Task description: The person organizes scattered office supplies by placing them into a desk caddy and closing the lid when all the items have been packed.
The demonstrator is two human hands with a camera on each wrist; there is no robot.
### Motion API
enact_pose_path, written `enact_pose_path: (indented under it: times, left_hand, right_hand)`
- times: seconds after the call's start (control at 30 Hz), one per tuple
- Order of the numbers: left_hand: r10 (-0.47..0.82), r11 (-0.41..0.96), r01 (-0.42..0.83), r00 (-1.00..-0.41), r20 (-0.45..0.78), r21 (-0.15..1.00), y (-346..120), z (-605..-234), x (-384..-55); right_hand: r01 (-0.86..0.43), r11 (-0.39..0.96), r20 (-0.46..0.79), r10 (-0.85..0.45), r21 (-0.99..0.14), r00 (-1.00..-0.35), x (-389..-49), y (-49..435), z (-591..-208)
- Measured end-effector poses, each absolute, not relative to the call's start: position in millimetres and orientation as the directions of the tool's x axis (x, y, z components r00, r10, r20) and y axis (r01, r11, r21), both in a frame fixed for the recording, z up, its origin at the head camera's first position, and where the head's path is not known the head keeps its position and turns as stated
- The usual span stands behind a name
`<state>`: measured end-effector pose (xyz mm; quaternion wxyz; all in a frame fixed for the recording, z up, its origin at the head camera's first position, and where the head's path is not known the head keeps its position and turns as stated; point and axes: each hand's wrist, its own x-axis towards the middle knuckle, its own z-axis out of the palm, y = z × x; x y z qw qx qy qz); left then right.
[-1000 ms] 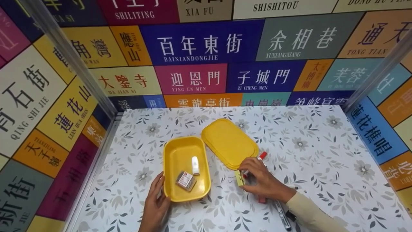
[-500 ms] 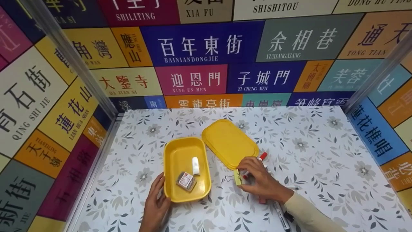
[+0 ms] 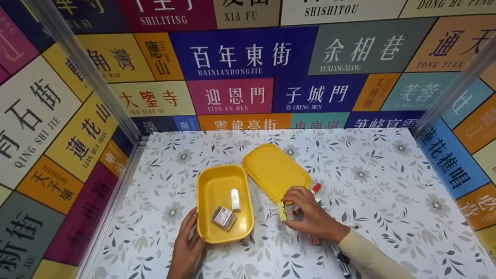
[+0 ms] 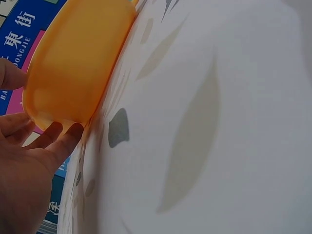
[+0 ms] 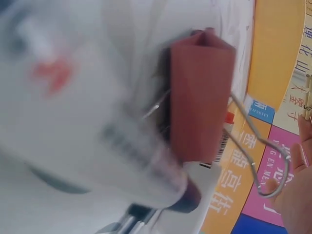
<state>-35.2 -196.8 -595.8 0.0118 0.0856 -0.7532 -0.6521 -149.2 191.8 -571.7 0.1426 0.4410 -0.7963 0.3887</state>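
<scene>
My right hand (image 3: 310,213) pinches a yellow-green binder clip (image 3: 282,211) between thumb and fingertips, just above the table at the lid's near corner. The clip's wire handle points left. At the left stands an uncovered yellow plastic box (image 3: 207,182); my left hand (image 3: 188,238) holds its near left corner. In the left wrist view, the left fingers (image 4: 68,141) touch the box wall low down and the thumb is near the rim. Inside the box lie a small labelled block (image 3: 224,217) and a white oblong item (image 3: 235,199).
The yellow lid (image 3: 277,170) lies flat behind the right hand. Below that hand are a red binder clip (image 5: 201,102), a red-capped marker (image 3: 316,188) and a black marker (image 3: 343,268). Sign-patterned walls (image 3: 248,50) enclose the table's back and sides.
My right hand has shifted slightly left with the yellow-green binder clip, towards the box. The left hand, box and lid stay in place.
</scene>
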Motion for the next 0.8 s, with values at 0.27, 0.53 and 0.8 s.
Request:
enact_pose_path:
  times: [0.27,0.53,0.8]
  left_hand:
    - [-0.125,0.115,-0.046,-0.992,-0.031,0.992,-197.9,-596.9,-34.1]
    - [-0.124,0.156,-0.079,-0.99,-0.06,0.985,-198.1,-596.6,-35.2]
    - [-0.115,0.123,-0.032,-0.993,-0.018,0.992,-199.0,-599.5,-33.5]
  right_hand:
    - [-0.823,0.308,0.581,-0.593,-0.477,-0.558,-151.7,185.8,-563.3]
    - [-0.828,0.316,0.584,-0.593,-0.464,-0.554,-153.4,182.2,-557.2]
    - [-0.807,0.339,0.554,-0.595,-0.484,-0.582,-155.1,176.7,-556.2]
